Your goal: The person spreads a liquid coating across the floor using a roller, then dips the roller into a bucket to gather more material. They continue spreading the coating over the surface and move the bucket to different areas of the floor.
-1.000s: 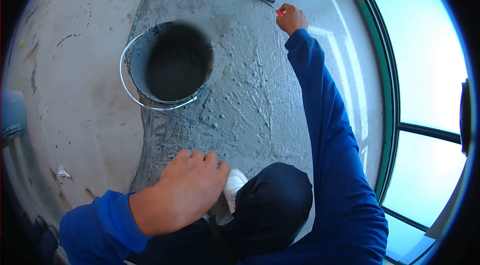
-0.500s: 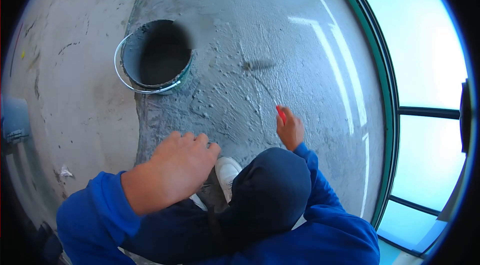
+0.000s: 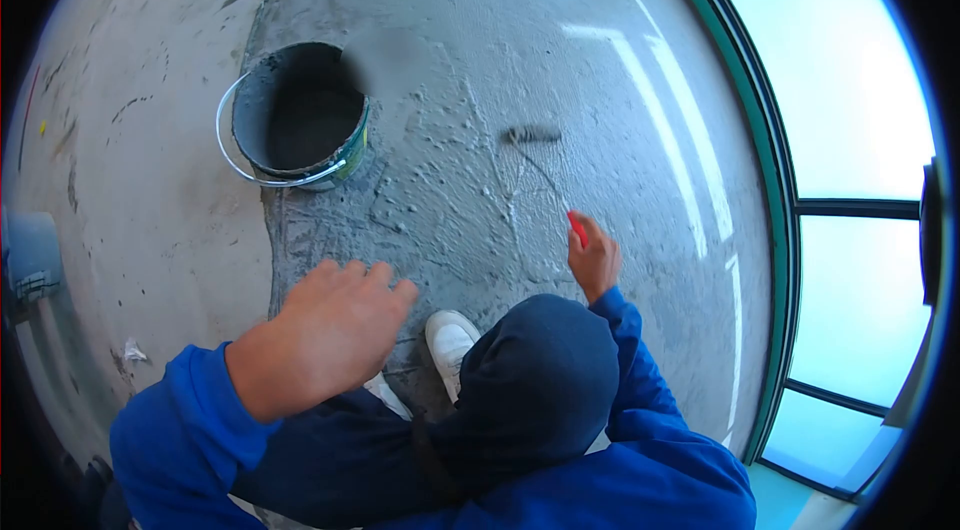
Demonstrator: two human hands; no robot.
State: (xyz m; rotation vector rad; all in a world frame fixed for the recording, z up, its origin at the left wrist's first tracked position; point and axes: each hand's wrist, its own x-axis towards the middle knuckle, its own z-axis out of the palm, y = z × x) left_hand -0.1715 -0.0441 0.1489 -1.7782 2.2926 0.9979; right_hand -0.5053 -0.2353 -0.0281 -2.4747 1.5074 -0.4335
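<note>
My right hand [image 3: 596, 260] is closed round the red handle of a paint roller [image 3: 577, 228]. The thin frame of the tool curves up to a dark, coated roller head [image 3: 533, 134], which lies on the wet grey floor coating [image 3: 450, 170]. My left hand [image 3: 325, 325] hangs loosely in front of my bent leg, its fingers apart and drooping, fingertips partly hidden; I see nothing in it. Beyond it stands a green bucket [image 3: 350, 150] with a wire bail, its inside smeared grey and its bottom in dark shadow.
At left, dry bare floor [image 3: 160, 180] meets the coated area along a rough edge. Another bucket [image 3: 33, 248] stands at the far left, and a scrap of litter [image 3: 134, 350] lies nearby. Green-framed windows [image 3: 850, 300] line the right side. My white shoe [image 3: 452, 342] is between my hands.
The roller head and my right hand have shifted slightly right and toward me. My left hand and the bucket appear a little farther left in view.
</note>
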